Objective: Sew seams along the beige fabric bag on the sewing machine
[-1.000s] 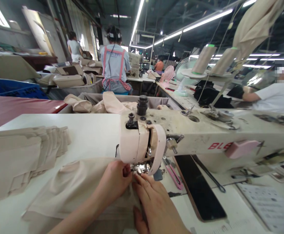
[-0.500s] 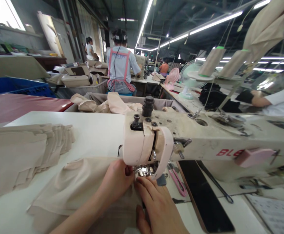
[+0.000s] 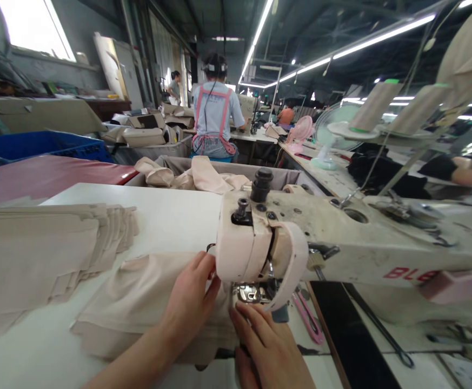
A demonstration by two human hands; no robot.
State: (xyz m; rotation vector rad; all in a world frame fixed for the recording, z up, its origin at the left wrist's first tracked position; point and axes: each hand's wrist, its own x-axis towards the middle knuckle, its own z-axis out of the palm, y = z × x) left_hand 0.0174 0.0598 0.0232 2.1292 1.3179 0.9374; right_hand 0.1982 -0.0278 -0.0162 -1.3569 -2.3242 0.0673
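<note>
A beige fabric piece lies on the white table under the head of a worn cream sewing machine. My left hand rests flat on the fabric just left of the presser foot, fingers reaching behind the machine head. My right hand presses the fabric just in front of the presser foot, fingers together and pointing at it. The needle itself is hidden by the machine head.
A stack of beige cut pieces lies at the left. Pink scissors and a black panel lie right of the needle. A bin of beige fabric stands behind. A person in a pink-strapped apron sits ahead; another person's arm is at right.
The view has shifted left and down. My left hand has moved forward on the fabric, alongside the machine head. My right hand stays by the presser foot.
</note>
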